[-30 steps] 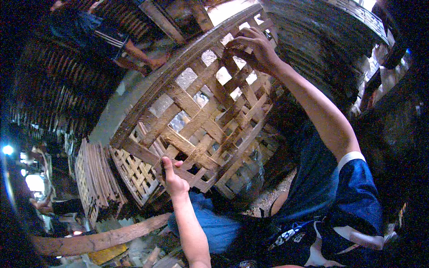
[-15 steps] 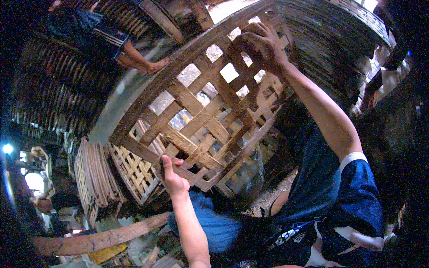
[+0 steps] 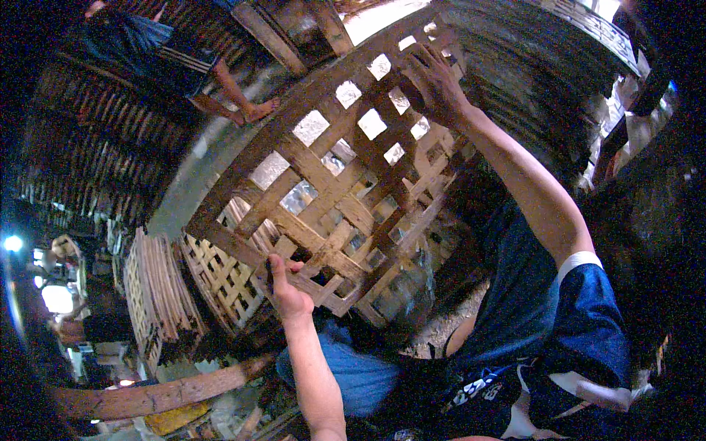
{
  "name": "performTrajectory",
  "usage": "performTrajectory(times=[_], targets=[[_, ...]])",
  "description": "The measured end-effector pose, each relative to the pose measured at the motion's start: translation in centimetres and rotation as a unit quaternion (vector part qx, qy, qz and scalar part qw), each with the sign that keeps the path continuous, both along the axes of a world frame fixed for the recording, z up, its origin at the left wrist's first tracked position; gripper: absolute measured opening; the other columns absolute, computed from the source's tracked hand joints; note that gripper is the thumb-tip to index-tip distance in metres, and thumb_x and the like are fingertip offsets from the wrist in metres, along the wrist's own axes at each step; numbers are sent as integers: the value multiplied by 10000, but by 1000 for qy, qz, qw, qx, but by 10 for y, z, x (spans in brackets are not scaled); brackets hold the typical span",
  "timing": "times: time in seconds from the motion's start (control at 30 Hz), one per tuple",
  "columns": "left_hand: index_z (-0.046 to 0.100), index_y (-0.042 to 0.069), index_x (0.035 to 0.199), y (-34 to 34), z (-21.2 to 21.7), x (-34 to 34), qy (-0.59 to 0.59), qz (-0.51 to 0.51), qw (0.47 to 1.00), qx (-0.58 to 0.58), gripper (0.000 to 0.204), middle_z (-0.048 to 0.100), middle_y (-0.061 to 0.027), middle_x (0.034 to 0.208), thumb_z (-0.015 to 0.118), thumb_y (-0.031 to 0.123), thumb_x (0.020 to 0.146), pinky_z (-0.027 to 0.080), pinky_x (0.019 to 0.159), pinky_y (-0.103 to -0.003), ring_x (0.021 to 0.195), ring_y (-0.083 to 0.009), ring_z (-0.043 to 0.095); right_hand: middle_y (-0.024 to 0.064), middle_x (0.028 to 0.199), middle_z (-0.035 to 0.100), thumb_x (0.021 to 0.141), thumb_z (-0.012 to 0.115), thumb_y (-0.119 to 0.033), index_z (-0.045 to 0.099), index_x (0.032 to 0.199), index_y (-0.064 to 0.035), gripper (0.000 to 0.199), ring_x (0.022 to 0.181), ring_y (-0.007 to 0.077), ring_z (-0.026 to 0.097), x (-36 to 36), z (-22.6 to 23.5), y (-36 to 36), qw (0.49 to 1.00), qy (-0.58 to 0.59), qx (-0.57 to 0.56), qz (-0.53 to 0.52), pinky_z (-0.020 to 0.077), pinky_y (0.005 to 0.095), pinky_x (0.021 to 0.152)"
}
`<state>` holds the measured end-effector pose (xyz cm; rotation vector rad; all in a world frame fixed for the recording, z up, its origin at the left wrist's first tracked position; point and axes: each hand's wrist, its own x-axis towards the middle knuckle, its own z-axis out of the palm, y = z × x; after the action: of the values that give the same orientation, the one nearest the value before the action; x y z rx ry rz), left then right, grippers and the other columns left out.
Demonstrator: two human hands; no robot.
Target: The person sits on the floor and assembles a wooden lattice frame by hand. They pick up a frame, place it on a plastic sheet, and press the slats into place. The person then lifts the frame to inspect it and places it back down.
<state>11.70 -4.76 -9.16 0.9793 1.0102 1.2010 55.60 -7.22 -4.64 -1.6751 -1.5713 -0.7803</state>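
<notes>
A woven lattice panel of flat brown wooden or bamboo strips (image 3: 301, 234) is tilted up in front of me, with square gaps showing light. My left hand (image 3: 292, 295) is closed around its lower left corner, thumb on the near face. Toward the upper right, my right hand (image 3: 439, 88) rests against the weave with its fingers spread and stretched. The far side of the panel is mostly hidden.
At the left, a stack of similar panels (image 3: 165, 290) stands beside another woven lattice (image 3: 220, 275). A wooden beam (image 3: 162, 397) crosses the lower left. A barefoot person (image 3: 187, 62) is at the upper left, near a pale ledge (image 3: 193, 165).
My right hand's fingers have gone from curled to more spread, and it sits slightly lower. The panel has shifted a little. My left hand keeps its hold. The person's feet have moved slightly.
</notes>
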Motion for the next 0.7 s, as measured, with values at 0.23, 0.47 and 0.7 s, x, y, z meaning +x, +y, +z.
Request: performTrajectory(times=[0.23,0.47,0.7], targets=[[596,84,1056,16,-30,-22,-3,0,999,-39,392,583,-1,921,685,425,885,431,796,-322,747,-131,550,125,1092,607,794,726,-207,658,1046,-108,278,1097,344,529,-25,9,0,999,-9,15,50,422,455,958],[614,67,1077,11,-19,-7,29,-13,999,3,420,607,-18,895,694,427,876,423,785,-311,708,-143,574,117,1056,604,718,723,-5,678,978,-42,266,994,290,570,-21,33,-2,986,97,-124,45,478,360,872],[651,83,964,6,-16,-3,5,-2,1000,2,310,622,11,816,751,352,846,513,640,-321,708,-137,603,99,1101,569,762,662,-182,623,982,-131,229,1034,345,524,-7,3,8,995,30,0,93,448,447,846]])
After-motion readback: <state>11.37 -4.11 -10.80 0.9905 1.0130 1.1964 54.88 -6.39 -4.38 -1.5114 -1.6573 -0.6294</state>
